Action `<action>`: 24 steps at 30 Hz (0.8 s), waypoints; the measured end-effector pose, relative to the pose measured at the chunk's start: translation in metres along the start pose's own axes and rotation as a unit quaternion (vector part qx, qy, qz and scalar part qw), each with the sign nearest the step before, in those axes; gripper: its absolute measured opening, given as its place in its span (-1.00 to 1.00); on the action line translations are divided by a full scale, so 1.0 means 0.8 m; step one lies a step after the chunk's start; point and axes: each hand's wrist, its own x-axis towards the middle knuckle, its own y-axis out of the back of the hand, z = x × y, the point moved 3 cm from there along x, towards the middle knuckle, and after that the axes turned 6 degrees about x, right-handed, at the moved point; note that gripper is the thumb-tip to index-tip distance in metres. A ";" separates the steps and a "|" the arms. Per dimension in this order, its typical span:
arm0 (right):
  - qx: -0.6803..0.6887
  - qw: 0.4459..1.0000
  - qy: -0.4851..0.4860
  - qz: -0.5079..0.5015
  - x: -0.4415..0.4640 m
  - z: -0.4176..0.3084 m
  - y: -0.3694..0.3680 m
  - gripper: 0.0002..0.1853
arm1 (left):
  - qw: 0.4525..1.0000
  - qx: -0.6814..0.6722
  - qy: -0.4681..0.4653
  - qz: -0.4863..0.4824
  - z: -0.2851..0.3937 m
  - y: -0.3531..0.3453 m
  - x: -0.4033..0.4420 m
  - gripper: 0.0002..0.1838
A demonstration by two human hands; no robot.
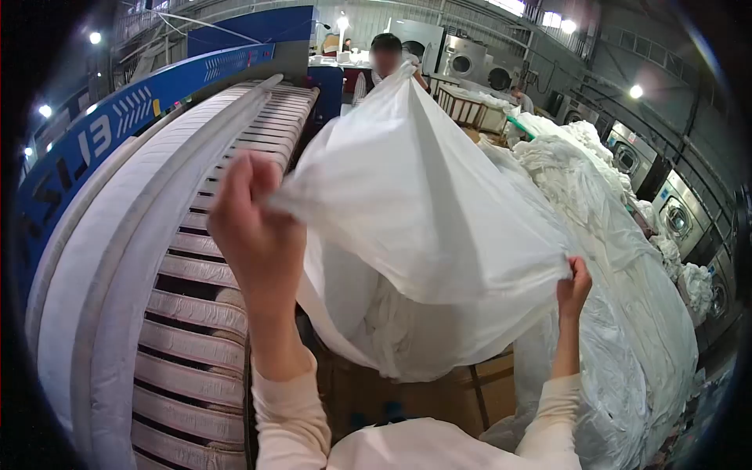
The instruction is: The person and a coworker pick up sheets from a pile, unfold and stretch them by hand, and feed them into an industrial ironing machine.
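A large white sheet (439, 211) is spread in the air in front of me, its near edge sagging between my hands. My left hand (257, 207), slightly blurred and raised over the belts, is closed on the sheet's left corner. At the right, my right hand (574, 283) pinches the sheet's other near corner. The far end of the sheet rises to a co-worker (386, 59), whose hands are mostly hidden by the cloth.
At left runs a machine with slatted belts (192, 309), white fabric (117, 258) and a blue side panel (141, 110). A heap of white linen under clear plastic (619, 313) lies at right. Washing machines (677, 215) stand behind it.
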 end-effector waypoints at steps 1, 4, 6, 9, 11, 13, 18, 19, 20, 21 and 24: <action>0.011 1.000 -0.024 -0.010 -0.016 0.005 -0.001 -0.91 | 1.000 -0.002 0.024 -0.020 -0.002 0.008 -0.013 -0.79; 0.048 0.997 -0.056 0.021 -0.067 0.094 0.021 -0.91 | 0.987 -0.007 0.131 -0.091 -0.009 0.027 -0.072 -0.73; 0.079 0.986 -0.135 0.054 -0.102 0.142 0.048 -0.89 | 0.973 0.072 0.160 -0.149 -0.026 0.035 -0.114 -0.80; 0.123 0.968 -0.194 0.105 -0.156 0.182 0.093 -0.86 | 0.963 0.107 0.141 -0.205 -0.056 0.031 -0.194 -0.90; 0.092 0.972 -0.194 0.096 -0.190 0.204 0.120 -0.86 | 0.962 0.110 0.137 -0.209 -0.072 0.026 -0.250 -0.93; 0.008 0.984 -0.173 0.043 -0.219 0.228 0.144 -0.87 | 0.923 0.050 0.296 -0.240 -0.089 0.026 -0.299 -0.88; 0.012 0.969 -0.244 0.040 -0.305 0.311 0.182 -0.92 | 0.846 -0.077 0.433 -0.303 -0.027 0.019 -0.342 -0.80; 0.046 0.960 -0.273 0.042 -0.319 0.324 0.184 -0.95 | 0.842 -0.094 0.435 -0.305 -0.006 0.011 -0.337 -0.81; 0.078 0.949 -0.303 0.042 -0.334 0.337 0.189 -0.95 | 0.836 -0.110 0.439 -0.309 0.011 0.005 -0.332 -0.82; 0.034 0.949 -0.312 0.000 -0.344 0.348 0.195 -0.95 | 0.831 -0.123 0.443 -0.313 0.031 -0.001 -0.325 -0.83; -0.049 0.946 -0.304 -0.105 -0.375 0.382 0.200 -0.92 | 0.842 -0.150 0.446 -0.265 0.113 -0.017 -0.289 -0.88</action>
